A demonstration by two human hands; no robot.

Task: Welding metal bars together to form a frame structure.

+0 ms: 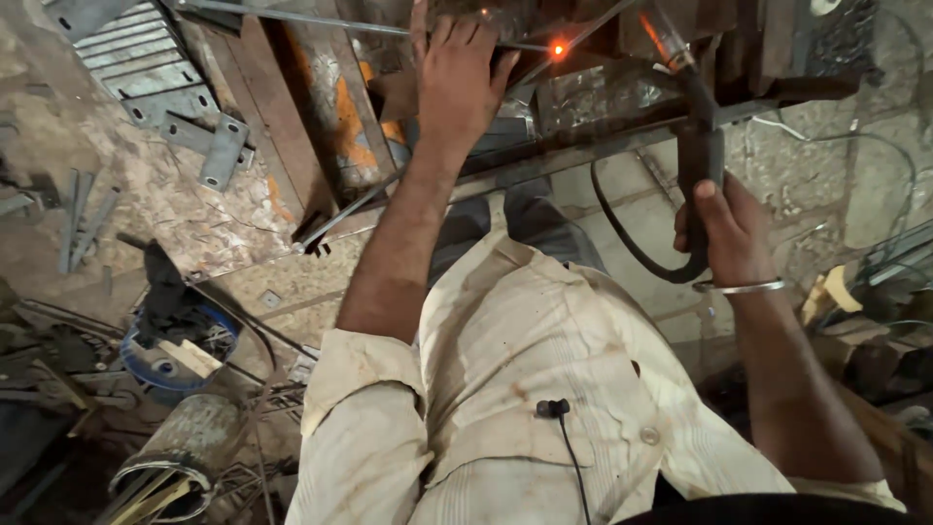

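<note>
Dusty concrete workshop floor (194, 214), gritty and cracked, littered with metal offcuts. Left hand (457, 78) laid flat on the dark steel frame (583, 146), fingers (476, 39) spread and unclenched, pressing down rather than gripping anything. Right hand (729, 233) clenched round the black, rubbery-looking grip of a welding electrode holder (700, 156), thin metal bangle (739, 287) on the wrist. Slim electrode rod (661, 39) angling up from the holder's head, orange near the clamp. Small glowing orange spot (559, 49) on the frame just right of the left fingertips, touching the joint where thin rods cross. Thick black cable (622, 233) looping down from the holder in a smooth curve. Rusty angle bars with orange paint patches (350, 117) beside the left forearm. Further out: ribbed grey sheet metal (136, 58), flat bracket with holes (224, 151), blue round bucket (170, 345) stuffed with scraps, dented grey can (185, 437) holding strips. Creased, stained cream shirt (544, 369) with a small black clip mic (552, 408).
</note>
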